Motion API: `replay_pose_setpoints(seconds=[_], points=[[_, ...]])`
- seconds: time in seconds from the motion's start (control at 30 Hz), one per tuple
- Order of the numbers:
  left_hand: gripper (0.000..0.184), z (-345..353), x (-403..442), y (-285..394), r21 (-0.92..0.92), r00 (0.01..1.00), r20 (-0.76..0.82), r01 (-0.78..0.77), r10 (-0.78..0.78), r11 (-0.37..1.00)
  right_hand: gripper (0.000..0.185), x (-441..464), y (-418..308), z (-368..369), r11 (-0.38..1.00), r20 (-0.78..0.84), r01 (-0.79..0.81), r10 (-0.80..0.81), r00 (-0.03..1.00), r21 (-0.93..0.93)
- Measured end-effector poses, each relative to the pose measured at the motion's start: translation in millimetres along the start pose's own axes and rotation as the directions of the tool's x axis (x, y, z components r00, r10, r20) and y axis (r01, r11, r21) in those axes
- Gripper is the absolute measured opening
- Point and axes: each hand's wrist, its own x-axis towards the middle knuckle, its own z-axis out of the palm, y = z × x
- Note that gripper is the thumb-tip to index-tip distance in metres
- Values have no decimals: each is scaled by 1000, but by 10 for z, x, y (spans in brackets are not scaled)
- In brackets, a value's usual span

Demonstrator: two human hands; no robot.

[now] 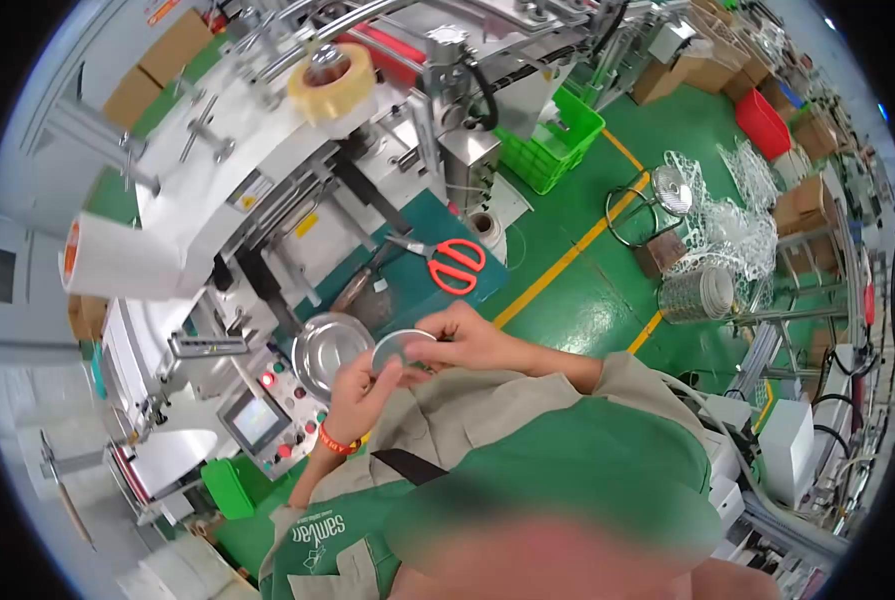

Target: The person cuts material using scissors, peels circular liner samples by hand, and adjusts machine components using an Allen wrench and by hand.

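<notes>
Close to my body I hold a small round disc [391,350] with a pale rim, its middle greyish and see-through. My left hand [359,398], with a red band at the wrist, grips its lower left side. My right hand [459,338] pinches it from the right, fingers and thumb closed on the rim. Just left of it sits a shiny metal bowl [331,352]. Beyond the hands, orange-handled scissors [454,268] lie on a teal mat [407,290], beside a tool with a brownish handle [353,290].
A white machine with a roll of yellowish tape [329,84] stands ahead. Its control panel [255,420] with buttons and a screen is at lower left. A green crate [552,140], a round stool [670,192] and white netting [732,235] occupy the floor to the right.
</notes>
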Motion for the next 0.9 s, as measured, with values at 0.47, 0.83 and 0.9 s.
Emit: replay_pose_setpoints(seconds=[0.47, 0.83, 0.9], points=[[32, 867, 961, -155, 194, 914, 376, 81, -151, 978, 40, -997, -20, -1151, 938, -260, 7, -103, 960, -348], [32, 1449, 1635, -643, 64, 839, 454, 306, -301, 950, 26, -1381, 202, -1693, 948, -501, -276, 164, 850, -159], [29, 1535, 1789, -714, 276, 875, 348, 247, -336, 929, 23, -1362, 364, -1892, 862, -493, -251, 1, 870, -440]])
